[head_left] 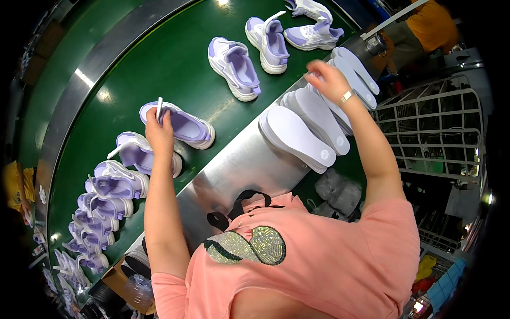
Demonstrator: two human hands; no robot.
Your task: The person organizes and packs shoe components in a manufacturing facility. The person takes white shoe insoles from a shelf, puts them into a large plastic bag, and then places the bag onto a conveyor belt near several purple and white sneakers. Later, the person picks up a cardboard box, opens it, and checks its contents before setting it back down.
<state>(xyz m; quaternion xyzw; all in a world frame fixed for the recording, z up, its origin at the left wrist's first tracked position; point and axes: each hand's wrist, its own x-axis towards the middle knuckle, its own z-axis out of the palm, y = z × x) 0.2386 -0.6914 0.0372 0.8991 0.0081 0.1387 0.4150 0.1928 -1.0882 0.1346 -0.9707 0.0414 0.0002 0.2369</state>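
Observation:
A white and lavender sneaker (pixel 191 126) sits on the green conveyor belt, its opening facing up. My left hand (pixel 159 133) is closed on its raised tongue, with fingers at the front of the opening. My right hand (pixel 328 80) is over the far stacks of insoles, at the belt's edge; its fingers are blurred, so what they hold cannot be told. Nearest to me on the metal ledge lies a stack of white insoles (pixel 297 135), beside a second insole stack (pixel 321 119). Farther right are more white insoles (pixel 353 74), partly behind my right hand and wrist.
Loose sneakers (pixel 232 66) stand ahead on the belt, and a row of similar sneakers (pixel 109 204) curves away at left. The metal ledge (pixel 228 159) runs between me and the belt. At right stands a wire rack (pixel 433 127). A person in orange (pixel 433 26) is at far right.

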